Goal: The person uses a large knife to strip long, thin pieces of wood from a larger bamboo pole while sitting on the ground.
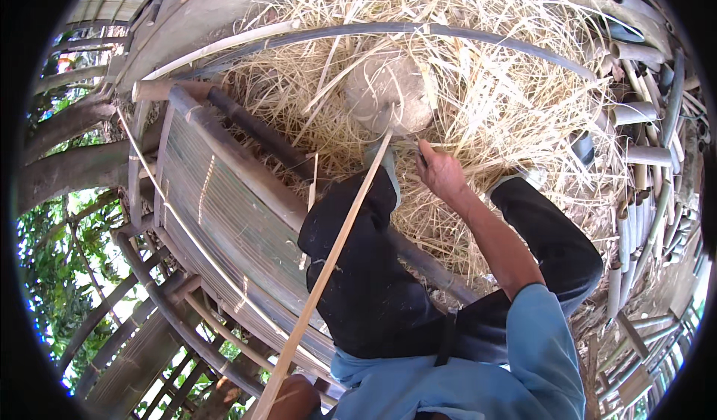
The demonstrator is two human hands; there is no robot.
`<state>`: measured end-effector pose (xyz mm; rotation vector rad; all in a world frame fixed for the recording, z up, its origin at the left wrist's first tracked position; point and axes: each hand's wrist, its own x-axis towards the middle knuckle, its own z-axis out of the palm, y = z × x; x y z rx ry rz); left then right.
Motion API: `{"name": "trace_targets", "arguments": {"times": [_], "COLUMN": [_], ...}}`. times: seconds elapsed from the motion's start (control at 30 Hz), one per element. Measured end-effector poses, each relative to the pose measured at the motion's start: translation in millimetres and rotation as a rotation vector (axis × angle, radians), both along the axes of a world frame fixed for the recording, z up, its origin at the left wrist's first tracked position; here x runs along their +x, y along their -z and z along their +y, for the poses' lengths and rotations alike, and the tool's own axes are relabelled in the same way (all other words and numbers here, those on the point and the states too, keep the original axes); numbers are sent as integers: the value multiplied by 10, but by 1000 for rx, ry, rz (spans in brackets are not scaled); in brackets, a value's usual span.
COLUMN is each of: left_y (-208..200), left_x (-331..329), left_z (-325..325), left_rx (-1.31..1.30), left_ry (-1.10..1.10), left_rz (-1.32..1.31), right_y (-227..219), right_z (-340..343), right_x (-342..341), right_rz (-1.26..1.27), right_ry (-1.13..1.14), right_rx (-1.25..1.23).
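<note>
A long, pale bamboo strip (pixel 340 252) runs slantwise from the lower edge, over my left leg, up to a round chopping block (pixel 388 95). Its far tip rests at or just above the block's near edge. My right hand (pixel 442 173) is closed just right of that tip, thumb pointing forward. It grips what looks like a knife (pixel 410 137), whose thin dark blade reaches toward the strip's tip; the handle is mostly hidden by the fingers. Of my left arm only a patch of skin shows at the lower edge beside the strip; the left hand itself is out of sight.
Thin bamboo shavings (pixel 493 113) lie heaped around the block. A dark, curved pole (pixel 358 29) crosses behind it. On my left stands a slatted bamboo bench (pixel 224 188) with a thick pole frame. Cut bamboo tubes (pixel 635 113) are stacked at the right.
</note>
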<state>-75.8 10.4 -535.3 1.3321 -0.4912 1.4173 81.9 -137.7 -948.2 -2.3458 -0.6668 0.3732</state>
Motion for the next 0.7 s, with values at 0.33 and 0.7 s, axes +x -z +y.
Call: {"name": "trace_targets", "arguments": {"times": [0.33, 0.7], "left_y": [236, 372], "left_x": [508, 654], "left_z": [321, 417], "left_rx": [62, 249], "left_ry": [-126, -296], "left_rz": [91, 133], "right_y": [571, 597], "right_z": [-284, -523], "right_x": [376, 355], "right_rz": [226, 123], "right_ry": [80, 86], "right_rx": [69, 48]}}
